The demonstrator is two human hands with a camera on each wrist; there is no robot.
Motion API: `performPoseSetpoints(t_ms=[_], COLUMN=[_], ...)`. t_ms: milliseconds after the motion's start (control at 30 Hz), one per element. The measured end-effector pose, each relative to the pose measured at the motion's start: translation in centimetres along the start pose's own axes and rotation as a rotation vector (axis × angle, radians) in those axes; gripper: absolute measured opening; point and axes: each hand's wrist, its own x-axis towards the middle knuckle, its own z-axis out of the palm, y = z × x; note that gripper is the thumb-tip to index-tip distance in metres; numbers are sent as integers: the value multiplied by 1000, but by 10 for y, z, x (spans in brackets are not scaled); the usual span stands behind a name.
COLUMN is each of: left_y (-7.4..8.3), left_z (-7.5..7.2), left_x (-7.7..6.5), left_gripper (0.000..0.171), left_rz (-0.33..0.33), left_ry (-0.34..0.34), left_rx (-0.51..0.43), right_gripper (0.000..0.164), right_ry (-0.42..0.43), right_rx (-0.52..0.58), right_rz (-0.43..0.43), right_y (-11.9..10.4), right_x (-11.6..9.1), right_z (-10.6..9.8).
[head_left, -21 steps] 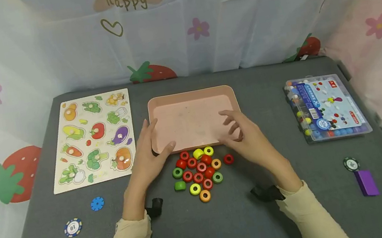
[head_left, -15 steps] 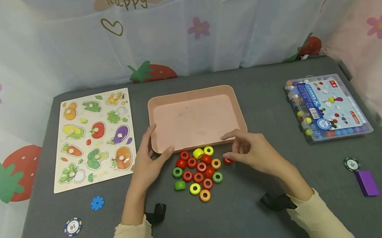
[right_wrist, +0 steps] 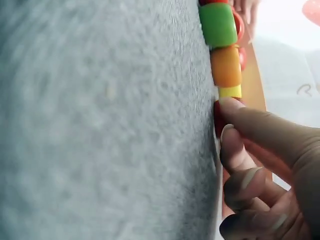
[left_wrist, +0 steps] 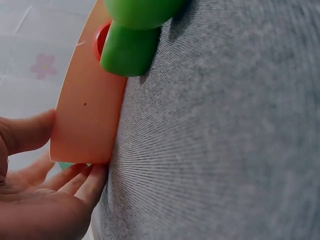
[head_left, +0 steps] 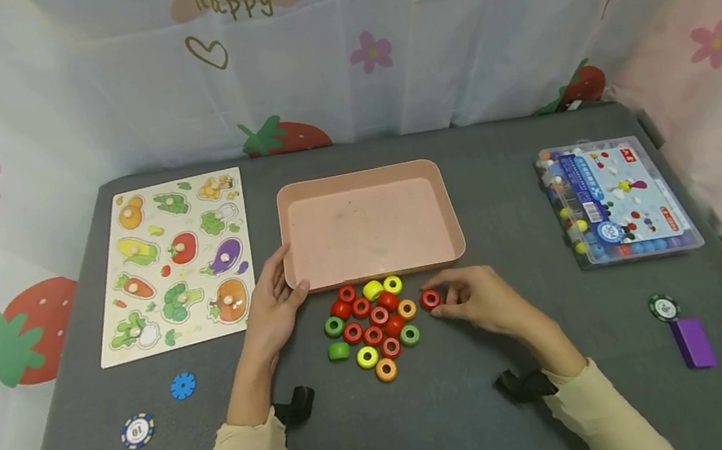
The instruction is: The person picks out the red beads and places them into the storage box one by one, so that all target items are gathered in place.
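Note:
A shallow pink tray [head_left: 370,235] lies on the grey table. At its front left corner my left hand [head_left: 272,305] holds the tray: in the left wrist view the thumb [left_wrist: 32,131] is at the rim and the fingertips lie against the end wall. In front of the tray is a cluster of red, yellow, green and orange beads [head_left: 373,335]. Just right of the cluster, my right hand [head_left: 485,302] pinches a single red bead [head_left: 429,299] between thumb and index finger. The right wrist view shows that bead [right_wrist: 219,120] low by the table, partly behind the thumb.
Left of the tray lies a vegetable puzzle board [head_left: 170,265]. A blue disc [head_left: 183,386] and a poker chip [head_left: 137,431] sit nearer the front left. On the right are a clear case of coloured balls [head_left: 618,202], a dark chip [head_left: 664,308] and a purple block [head_left: 693,344].
My right hand has come down from the tray's front right corner and taken hold of the lone red bead. My left hand has slid slightly toward me along the tray's left side.

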Motion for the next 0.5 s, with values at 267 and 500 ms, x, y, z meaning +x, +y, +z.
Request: performPoseSetpoints(t_ms=[267,500], left_y=[-1,-1], left_z=[1,4], left_x=[0,1], left_gripper=[65,65], left_rz=[-22,-26], left_ry=[18,45], left_rx=[-3,-54], right_gripper=[29,30], right_ry=[45,203], right_rx=[60,59], right_rz=[-36,-83], right_y=[-18,-35], right_x=[15,52], right_z=[-7,-8])
